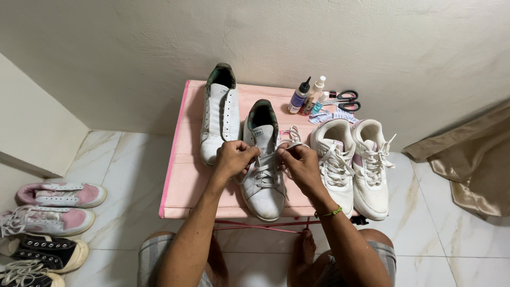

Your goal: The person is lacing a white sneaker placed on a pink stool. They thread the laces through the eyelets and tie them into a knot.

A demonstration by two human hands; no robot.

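While I watched through the head camera, the left hand [234, 158] and the right hand [300, 163] met over a white sneaker [263, 175] that stood toe toward the near edge of the pink bench [183, 175]. Each hand was pinched shut on a strand of the white lace [265, 162], the left near the tongue, the right where loose lace looped off toward the far side. I judged the lacing of the upper eyelets to be the step in hand; the next pull would call for even tension on both strands, so that the crossings lay flat.

The matching unlaced sneaker [220, 114] lay beside it toward the bench's far left corner. A laced white pair [353, 165] stood along the right edge. At the far right corner stood three small bottles [308, 96]; one was dark with a black nozzle, but what they held I could not tell. Black-handled scissors [345, 99] lay just beside them.

On the floor [127, 159] to the left, pink-and-white shoes [58, 204] and a black shoe [48, 251] lay in a row.
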